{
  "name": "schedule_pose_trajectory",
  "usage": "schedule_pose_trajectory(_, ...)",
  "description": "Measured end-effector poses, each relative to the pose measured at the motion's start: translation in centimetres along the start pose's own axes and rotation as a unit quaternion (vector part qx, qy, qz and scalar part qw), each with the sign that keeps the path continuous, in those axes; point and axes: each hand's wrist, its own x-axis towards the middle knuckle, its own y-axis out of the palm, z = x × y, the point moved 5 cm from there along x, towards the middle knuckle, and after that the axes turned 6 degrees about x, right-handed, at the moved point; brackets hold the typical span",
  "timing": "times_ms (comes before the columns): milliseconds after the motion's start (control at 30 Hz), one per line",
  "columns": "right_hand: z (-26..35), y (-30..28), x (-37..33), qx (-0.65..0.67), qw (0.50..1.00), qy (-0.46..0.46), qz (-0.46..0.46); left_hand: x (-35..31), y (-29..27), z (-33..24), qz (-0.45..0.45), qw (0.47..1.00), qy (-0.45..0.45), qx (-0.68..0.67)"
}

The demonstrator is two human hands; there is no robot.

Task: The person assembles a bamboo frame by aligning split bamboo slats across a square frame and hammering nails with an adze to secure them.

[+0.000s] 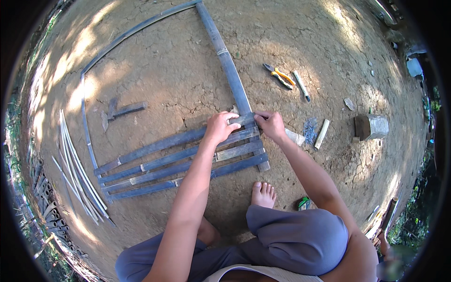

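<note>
On the ground in front of me lies a frame of split bamboo, with several grey slats (174, 155) running side by side across its near end. My left hand (220, 128) is closed on the uppermost slat (188, 136) near its right end, thumb and fingertips pressed on it. At that slat's tip, my right hand (271, 125) pinches its edge where it crosses the long right rail (230, 70). Any small thing between the right fingertips is hidden. Below the hands, the rail's lower end (263, 165) sticks out past the slats.
Pliers (281, 76) with orange-and-black handles lie beyond my right hand, beside a pale-handled tool (302, 86). Nearer are a pile of nails (310, 130), a short stick (322, 134) and a wood block (371, 127). Thin pale strips (77, 169) lie far left. My bare foot (263, 194) is close to the slats.
</note>
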Motion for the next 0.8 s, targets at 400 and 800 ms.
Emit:
schedule_pose_trajectory(400,-0.3,-0.6,1.0,0.015,0.996,0.068,0.056,0.0,-0.2,0.1,0.006,1.000,0.012,-0.007)
schedule_pose_trajectory(800,-0.3,-0.6,1.0,0.028,0.996,0.059,0.056,0.1,0.1,0.1,0.009,1.000,0.004,-0.015)
